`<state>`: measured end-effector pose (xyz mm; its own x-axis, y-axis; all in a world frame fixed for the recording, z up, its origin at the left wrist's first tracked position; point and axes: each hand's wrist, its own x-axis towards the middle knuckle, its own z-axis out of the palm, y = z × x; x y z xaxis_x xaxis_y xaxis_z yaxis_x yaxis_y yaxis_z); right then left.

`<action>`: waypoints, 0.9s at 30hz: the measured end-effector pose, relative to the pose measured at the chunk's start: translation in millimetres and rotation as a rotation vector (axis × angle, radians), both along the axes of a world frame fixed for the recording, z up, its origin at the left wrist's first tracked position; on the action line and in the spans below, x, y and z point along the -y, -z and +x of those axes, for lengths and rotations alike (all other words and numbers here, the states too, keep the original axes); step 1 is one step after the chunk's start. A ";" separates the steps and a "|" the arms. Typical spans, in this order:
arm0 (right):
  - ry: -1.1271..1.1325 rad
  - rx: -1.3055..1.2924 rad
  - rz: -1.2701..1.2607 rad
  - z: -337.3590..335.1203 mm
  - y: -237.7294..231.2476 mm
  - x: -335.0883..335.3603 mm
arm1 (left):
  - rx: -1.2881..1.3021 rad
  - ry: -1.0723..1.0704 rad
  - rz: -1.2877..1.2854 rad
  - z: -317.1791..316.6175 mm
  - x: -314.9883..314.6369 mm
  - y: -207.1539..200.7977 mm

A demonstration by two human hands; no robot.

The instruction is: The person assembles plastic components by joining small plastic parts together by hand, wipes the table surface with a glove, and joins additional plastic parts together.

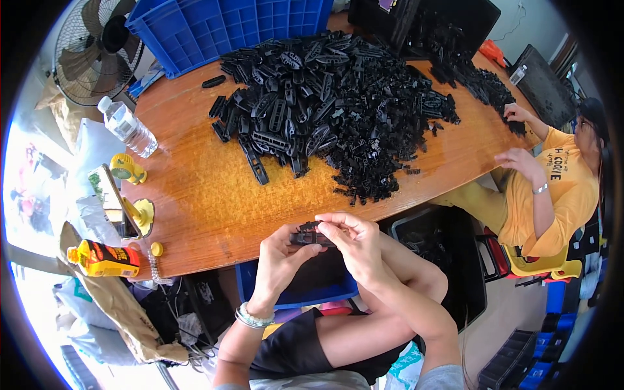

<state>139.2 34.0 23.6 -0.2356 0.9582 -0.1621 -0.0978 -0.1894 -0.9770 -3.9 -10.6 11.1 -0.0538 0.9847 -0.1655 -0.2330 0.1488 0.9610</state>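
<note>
Just past the table's near edge, my left hand [278, 257] is closed on a long black plastic part [303, 238]. My right hand [359, 248] pinches a smaller black plastic piece [309, 226] against the top of that part; fingers partly hide where the two meet. Beyond my hands, a big heap of long black plastic parts [276, 116] covers the middle of the table. On its near right side lie many small black clip-like pieces [370, 159]. A blue bin [246, 284] sits below my hands, above my lap.
A large blue crate [227, 32] stands behind the heap. Along the left of the wooden table [214, 188] are a water bottle [130, 127], a small yellow fan [127, 169], a phone on a stand [116, 201] and a yellow bottle [107, 259]. A co-worker [552, 188] sits right, reaching toward black parts.
</note>
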 end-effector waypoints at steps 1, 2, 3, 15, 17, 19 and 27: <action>-0.008 -0.022 0.135 -0.6 3.0 0.7 | -0.003 0.000 -0.001 -1.6 1.6 -1.0; -0.015 -0.044 0.270 -1.2 4.7 1.7 | 0.031 -0.028 -0.015 -2.9 3.8 -4.1; -0.016 -0.046 0.270 0.4 4.6 2.2 | 0.065 -0.058 -0.028 -3.5 5.1 -8.1; -0.073 0.602 1.152 9.8 0.4 -0.4 | 0.034 -0.097 0.005 -9.6 8.9 -14.6; -0.111 0.491 0.943 8.7 -3.4 2.4 | 0.031 -0.086 0.003 -12.4 9.7 -14.7; -0.145 0.380 0.734 10.4 -2.1 4.4 | 0.027 -0.075 0.001 -14.2 10.2 -15.3; -0.418 0.196 0.103 24.8 11.0 -5.7 | -0.165 0.141 -0.013 -27.0 5.6 -14.5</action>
